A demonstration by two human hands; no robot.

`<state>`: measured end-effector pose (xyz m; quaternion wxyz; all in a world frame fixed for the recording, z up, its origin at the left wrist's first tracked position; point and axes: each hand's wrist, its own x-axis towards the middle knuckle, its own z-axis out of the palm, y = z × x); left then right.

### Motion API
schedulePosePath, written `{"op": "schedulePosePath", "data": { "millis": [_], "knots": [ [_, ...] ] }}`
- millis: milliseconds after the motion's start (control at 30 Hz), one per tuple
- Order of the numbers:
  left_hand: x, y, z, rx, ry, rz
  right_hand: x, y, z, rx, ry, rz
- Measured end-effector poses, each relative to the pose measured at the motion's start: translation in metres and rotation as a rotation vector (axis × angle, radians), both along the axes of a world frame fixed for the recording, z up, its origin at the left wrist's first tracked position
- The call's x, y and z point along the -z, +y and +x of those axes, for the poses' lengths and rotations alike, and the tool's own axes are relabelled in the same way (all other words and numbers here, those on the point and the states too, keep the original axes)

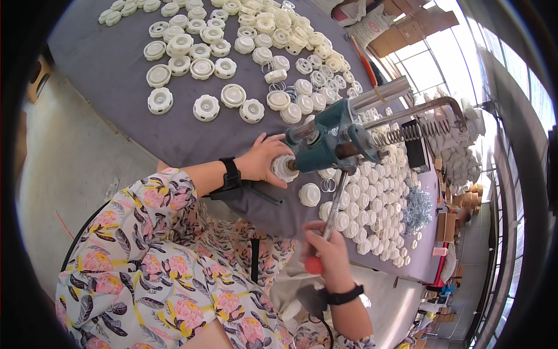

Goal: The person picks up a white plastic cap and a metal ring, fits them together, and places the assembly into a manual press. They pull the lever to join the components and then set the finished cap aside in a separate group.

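My left hand point(263, 160) is closed around a white round plastic cap point(285, 169), its fingers on the rim. The cap sits right against the ram end of a green hand press point(321, 152). My right hand point(330, 251) is wrapped around the metal lever point(334, 208) of the press, near the red ball knob point(314, 266) at its end. Just past the held cap, another white cap point(309, 195) lies on the table beside a few thin metal rings point(328, 185). A bare coil spring point(412, 132) runs along the press's rod.
Many white caps point(207, 108) are spread over the grey-covered table point(186, 136) to the left and far side, and more point(363, 203) to the right. A pile of metal springs point(417, 205) lies at the right. A bent metal rod point(264, 195) sticks out near my left wrist.
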<state>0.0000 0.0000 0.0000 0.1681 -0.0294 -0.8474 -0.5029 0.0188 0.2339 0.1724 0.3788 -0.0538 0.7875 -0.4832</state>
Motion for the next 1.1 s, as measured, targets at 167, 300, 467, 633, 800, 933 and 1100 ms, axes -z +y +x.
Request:
{"op": "schedulePosePath", "data": {
  "millis": [167,300,467,633,800,933,1100],
  "knots": [
    [-0.003,0.001,-0.002,0.145,-0.003,-0.067,-0.023,0.006,0.005,0.022,-0.238,-0.034],
    [-0.009,-0.005,-0.007,0.207,-0.014,-0.061,-0.011,0.007,0.009,0.026,-0.171,-0.055],
    [-0.005,-0.011,-0.014,0.286,0.017,-0.087,-0.01,0.005,0.009,0.039,-0.148,-0.034],
    [-0.008,-0.015,-0.016,0.286,0.037,-0.1,0.054,0.003,0.008,0.088,0.049,-0.052],
    [-0.008,-0.001,-0.008,0.267,0.003,-0.085,0.07,0.01,0.011,0.097,0.146,-0.103],
    [-0.009,0.007,-0.002,0.172,-0.004,-0.105,0.076,0.008,0.009,0.099,0.179,-0.133],
    [-0.004,0.013,-0.001,0.078,-0.012,-0.115,0.074,0.003,0.014,0.152,0.252,-0.133]
  ]
}}
